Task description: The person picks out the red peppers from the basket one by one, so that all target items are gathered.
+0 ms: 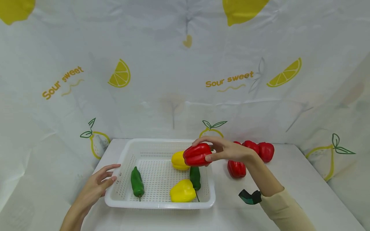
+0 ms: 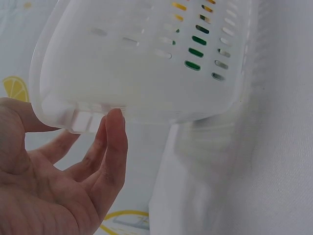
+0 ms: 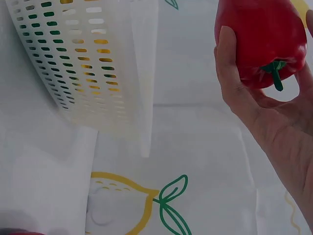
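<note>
In the head view my right hand (image 1: pixel 224 150) grips a red bell pepper (image 1: pixel 198 154) above the right rim of a white plastic basket (image 1: pixel 160 205). The right wrist view shows thumb and fingers around the red bell pepper (image 3: pixel 261 36), its green stem towards the palm. At the basket's left end, my left hand (image 1: pixel 96 183) holds the rim, and in the left wrist view its fingers (image 2: pixel 115 139) bend against the rim's underside. Inside the basket lie a green pepper (image 1: pixel 137 183) on the left, another green pepper (image 1: pixel 195 178) on the right, and yellow bell peppers (image 1: pixel 182 191).
Several red bell peppers (image 1: pixel 237 169) sit on the white table (image 1: pixel 277 189) right of the basket, partly behind my right forearm. A dark green strap piece (image 1: pixel 250 196) shows by the right sleeve. A lemon-print sheet (image 1: pixel 173 80) hangs behind and around the table.
</note>
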Motion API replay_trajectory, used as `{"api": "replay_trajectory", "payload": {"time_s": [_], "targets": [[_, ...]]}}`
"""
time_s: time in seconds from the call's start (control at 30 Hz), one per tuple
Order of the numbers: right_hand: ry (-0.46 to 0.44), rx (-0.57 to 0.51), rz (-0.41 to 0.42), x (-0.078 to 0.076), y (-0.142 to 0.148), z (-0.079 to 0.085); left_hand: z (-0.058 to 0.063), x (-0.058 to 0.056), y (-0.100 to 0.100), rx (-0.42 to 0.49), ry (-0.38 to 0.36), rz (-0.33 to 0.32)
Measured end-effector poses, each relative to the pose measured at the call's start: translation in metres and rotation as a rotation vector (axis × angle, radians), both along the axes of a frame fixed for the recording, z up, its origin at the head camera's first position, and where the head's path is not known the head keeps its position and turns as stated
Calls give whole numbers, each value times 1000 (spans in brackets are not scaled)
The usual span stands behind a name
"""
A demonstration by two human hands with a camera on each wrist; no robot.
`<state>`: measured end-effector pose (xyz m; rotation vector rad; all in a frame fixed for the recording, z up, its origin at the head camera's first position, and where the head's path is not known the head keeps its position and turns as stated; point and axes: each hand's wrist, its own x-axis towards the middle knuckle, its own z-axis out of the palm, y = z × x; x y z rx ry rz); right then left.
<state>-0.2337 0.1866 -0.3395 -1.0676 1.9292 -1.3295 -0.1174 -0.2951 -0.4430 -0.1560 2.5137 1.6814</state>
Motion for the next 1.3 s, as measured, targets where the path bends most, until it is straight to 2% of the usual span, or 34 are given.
{"api": "replay_trajectory", "payload": {"time_s": [0.43, 0.8, 1.3], "targets": [[109, -9, -117, 9, 27, -2, -1, 1, -2, -20, -23, 6], [164, -119, -167, 13, 44, -10, 0, 1, -1, -6, -9, 5], [214, -94, -343, 21, 56, -15, 2, -1, 0, -24, -16, 11]]}}
